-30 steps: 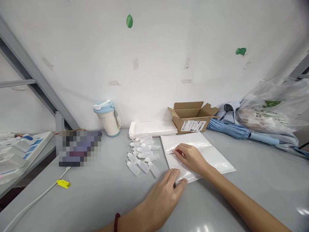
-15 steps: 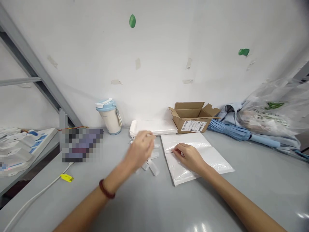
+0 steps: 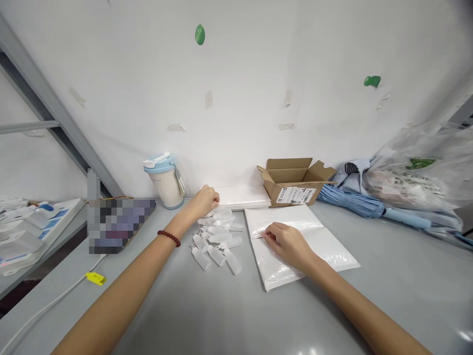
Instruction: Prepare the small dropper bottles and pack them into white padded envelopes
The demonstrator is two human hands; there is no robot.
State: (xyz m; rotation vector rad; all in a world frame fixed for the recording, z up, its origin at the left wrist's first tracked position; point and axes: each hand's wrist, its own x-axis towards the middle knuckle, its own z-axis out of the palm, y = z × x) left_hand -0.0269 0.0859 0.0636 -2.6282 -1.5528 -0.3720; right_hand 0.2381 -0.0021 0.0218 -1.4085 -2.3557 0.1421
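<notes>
My left hand [image 3: 206, 201], a dark red bead bracelet at its wrist, is closed beside a stack of white bubble mailers [image 3: 244, 195]. Its fingertips point away, so what they hold, if anything, is hidden. Just below it lies a loose pile of small translucent plastic bottles [image 3: 216, 255]. My right hand [image 3: 288, 242] rests on a single white bubble mailer [image 3: 328, 246] lying flat. Its thumb and fingers are pinched at the edge of the mailer's opening, near the left side.
An open cardboard box [image 3: 295, 190] with a label stands behind the mailer. To its right lie a folded blue umbrella [image 3: 351, 202] and clear plastic bags [image 3: 410, 182]. A blue-lidded tumbler [image 3: 166, 185], a pixelated device [image 3: 121, 224] and a white cable [image 3: 55, 296] are on the left.
My left hand has moved away and to the left, from above the bottles to the mailer stack, uncovering the pile. My right hand has stayed at the mailer's opening.
</notes>
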